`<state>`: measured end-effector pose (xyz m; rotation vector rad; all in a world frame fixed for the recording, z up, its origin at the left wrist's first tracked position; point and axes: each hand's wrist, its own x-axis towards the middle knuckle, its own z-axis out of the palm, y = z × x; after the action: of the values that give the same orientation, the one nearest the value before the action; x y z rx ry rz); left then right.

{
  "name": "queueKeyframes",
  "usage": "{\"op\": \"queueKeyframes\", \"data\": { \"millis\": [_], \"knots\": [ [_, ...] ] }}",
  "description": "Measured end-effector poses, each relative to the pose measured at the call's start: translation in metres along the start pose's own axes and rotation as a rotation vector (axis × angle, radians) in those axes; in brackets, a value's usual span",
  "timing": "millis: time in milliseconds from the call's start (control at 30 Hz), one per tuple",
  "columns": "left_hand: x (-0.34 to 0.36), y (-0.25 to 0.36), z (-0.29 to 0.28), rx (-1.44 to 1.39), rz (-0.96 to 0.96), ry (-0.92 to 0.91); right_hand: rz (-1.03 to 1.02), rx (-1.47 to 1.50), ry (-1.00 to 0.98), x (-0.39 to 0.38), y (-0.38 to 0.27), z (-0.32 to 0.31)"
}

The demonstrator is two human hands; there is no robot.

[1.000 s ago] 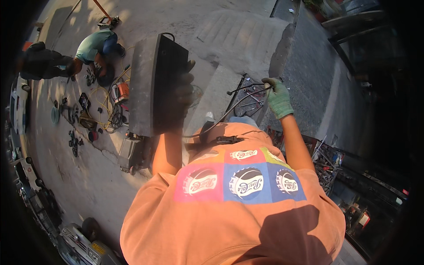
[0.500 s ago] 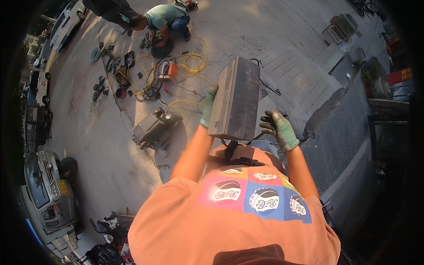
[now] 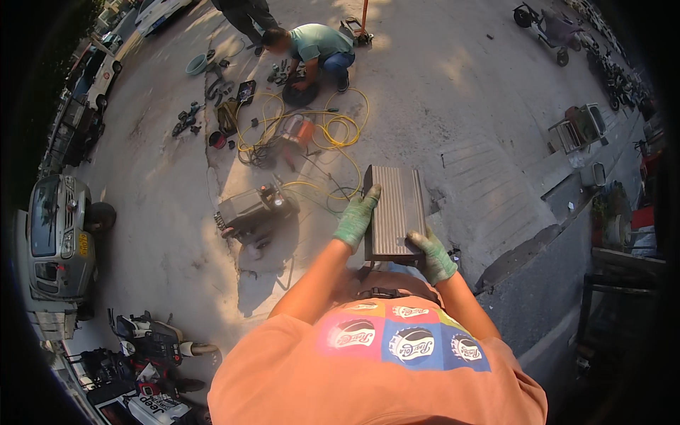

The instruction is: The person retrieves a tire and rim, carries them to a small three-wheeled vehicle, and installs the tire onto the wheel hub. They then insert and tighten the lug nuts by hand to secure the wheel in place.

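A dark, rectangular box with a ribbed metal casing (image 3: 394, 205) is between my hands, below the middle of the picture. My left hand (image 3: 356, 216), in a green glove with dark fingertips, grips its left side, thumb on the ribbed face. My right hand (image 3: 432, 255), gloved the same way, holds its lower right corner, thumb over the edge. Just left of my hands on the pavement stands a dark portable machine with a gauge (image 3: 255, 211), with yellow hoses (image 3: 336, 134) running past it.
A co-worker in light green (image 3: 319, 42) squats by a tire (image 3: 299, 95) and scattered tools; another person (image 3: 248, 18) stands behind. An orange machine (image 3: 297, 129) sits among cables. A pickup (image 3: 60, 241) and scooters (image 3: 145, 340) are on the left, a curb (image 3: 517, 244) and chairs (image 3: 577, 131) on the right.
My right hand held cables a second ago, was open off the box half a second ago, and now grips it. The box has turned ribbed side up. The view has swung toward the yard.
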<state>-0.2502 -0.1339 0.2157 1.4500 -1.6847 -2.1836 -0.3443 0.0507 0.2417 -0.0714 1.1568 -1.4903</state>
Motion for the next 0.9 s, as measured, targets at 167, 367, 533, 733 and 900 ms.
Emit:
{"op": "queueKeyframes", "data": {
  "millis": [167, 367, 533, 733, 900],
  "knots": [
    [-0.001, 0.009, 0.003, -0.159, 0.120, 0.037, 0.022, -0.016, -0.077, 0.035, -0.025, -0.015],
    [0.007, -0.019, 0.014, -0.350, 0.202, 0.105, -0.026, -0.083, -0.150, 0.061, -0.055, -0.034],
    [0.004, -0.032, 0.016, -0.213, 0.037, 0.252, -0.301, -0.469, -0.097, 0.087, -0.068, -0.041],
    [-0.009, -0.029, 0.042, -0.633, -0.223, 0.153, 0.049, -0.008, -0.170, 0.093, -0.095, -0.050],
    [-0.016, -0.025, 0.057, -0.778, -0.363, -0.166, -0.098, -0.105, -0.292, 0.082, -0.112, -0.029]
  ]
}}
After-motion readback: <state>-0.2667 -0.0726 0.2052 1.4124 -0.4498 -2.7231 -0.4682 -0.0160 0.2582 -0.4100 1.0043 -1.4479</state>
